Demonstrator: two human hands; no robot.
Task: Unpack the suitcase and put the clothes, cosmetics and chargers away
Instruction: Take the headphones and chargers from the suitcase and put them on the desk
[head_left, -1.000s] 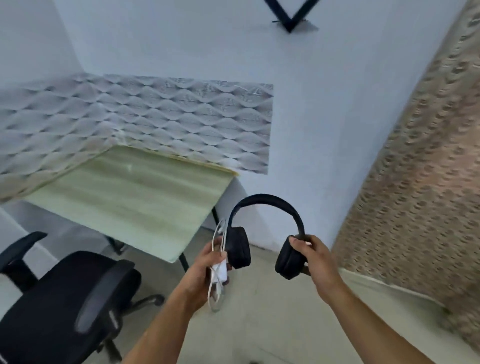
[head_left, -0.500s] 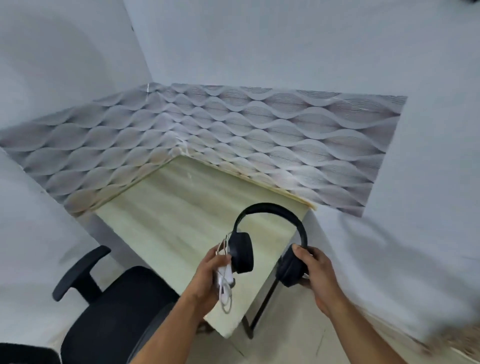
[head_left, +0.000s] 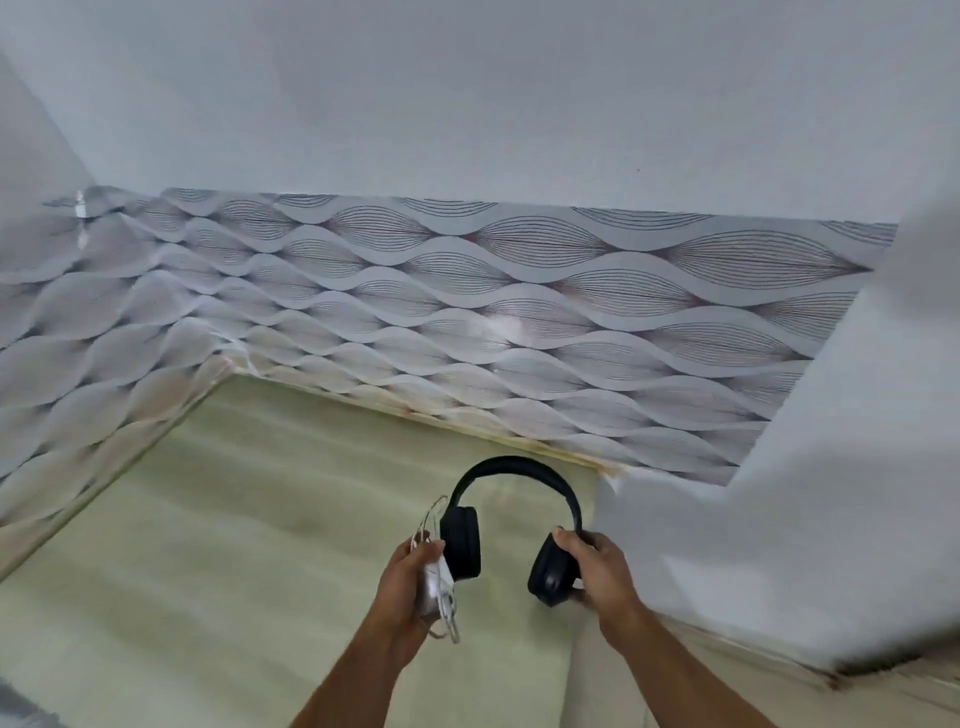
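Holding the headphones (head_left: 511, 525) above the surface (head_left: 249, 545), our right hand (head_left: 597, 571) fingers grip one earcup, our left hand (head_left: 410, 582) clasps the charger (head_left: 439, 587) (cable looped); we should lower both gently, away from the edge.

Pale wood desk (head_left: 218, 545) against wave-patterned wall panel (head_left: 519, 312), white wall (head_left: 467, 93) above.

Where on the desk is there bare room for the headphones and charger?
The whole visible desk is bare, from the patterned wall panels at its back and left to its right edge. Nothing crowds it; only the hands, headphones and charger hang over its right end.
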